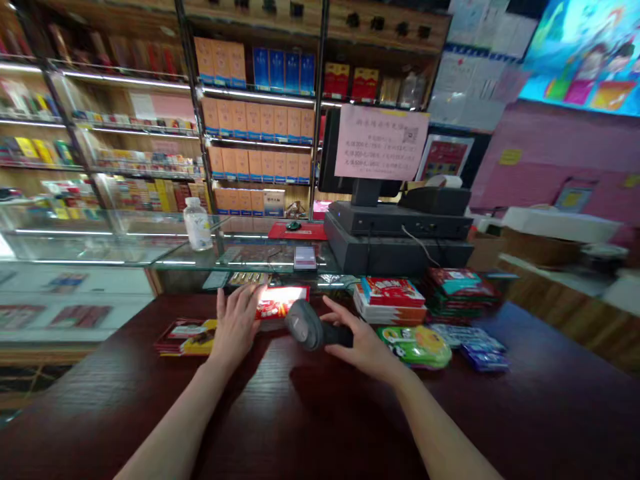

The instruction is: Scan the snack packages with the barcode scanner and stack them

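Note:
My right hand (363, 340) is wrapped round the dark handle of a grey handheld barcode scanner (304, 325), its head tilted to the left above the brown counter. A bright patch of light falls on a red packet (283, 301) lying just beyond the scanner. My left hand (236, 327) has its fingers stretched out, fingertips at the packet's left end; whether they press on it I cannot tell. Left of that hand lies a small stack of red and yellow packets (187, 337), partly covered by it.
Right of the scanner lie red and white boxes (393, 300), a green package (417, 345), blue packets (483, 350) and a stack of dark packs (460, 293). Behind stand a cash register (395, 230), a glass counter with a white bottle (197, 225), and shelves of boxes.

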A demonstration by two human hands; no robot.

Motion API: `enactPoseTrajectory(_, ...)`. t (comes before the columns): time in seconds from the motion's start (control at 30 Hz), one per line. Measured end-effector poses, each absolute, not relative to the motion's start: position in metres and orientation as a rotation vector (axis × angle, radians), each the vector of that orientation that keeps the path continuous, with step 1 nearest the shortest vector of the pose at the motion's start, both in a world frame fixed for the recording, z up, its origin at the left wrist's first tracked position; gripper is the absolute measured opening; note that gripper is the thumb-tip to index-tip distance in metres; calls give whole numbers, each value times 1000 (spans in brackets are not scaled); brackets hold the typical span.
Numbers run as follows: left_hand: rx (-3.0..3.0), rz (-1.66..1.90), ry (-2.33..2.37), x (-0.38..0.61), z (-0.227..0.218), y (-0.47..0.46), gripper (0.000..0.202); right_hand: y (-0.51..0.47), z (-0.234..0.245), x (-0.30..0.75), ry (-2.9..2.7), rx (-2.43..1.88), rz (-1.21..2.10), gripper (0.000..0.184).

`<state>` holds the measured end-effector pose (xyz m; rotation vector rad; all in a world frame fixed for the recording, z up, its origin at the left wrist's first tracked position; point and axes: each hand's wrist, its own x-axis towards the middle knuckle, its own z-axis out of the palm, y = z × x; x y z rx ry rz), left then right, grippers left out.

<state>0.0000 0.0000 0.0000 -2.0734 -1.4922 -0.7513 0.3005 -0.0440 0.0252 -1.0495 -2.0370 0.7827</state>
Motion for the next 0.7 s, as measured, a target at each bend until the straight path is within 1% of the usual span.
enactPoseTrajectory(0.27,-2087,-796,-1471,0,2,0,77,-45,28,296,-2161,-1073,787,89)
enactPoseTrajectory(0.47,-2081,-820,-1471,-1,1,0,77,-49,23,288,-2389,-1060,759,90)
enactPoseTrajectory(0.7,-2080,-833,-1468,2,6,-4,73,-51,19,286,-2445,-1062,724,91)
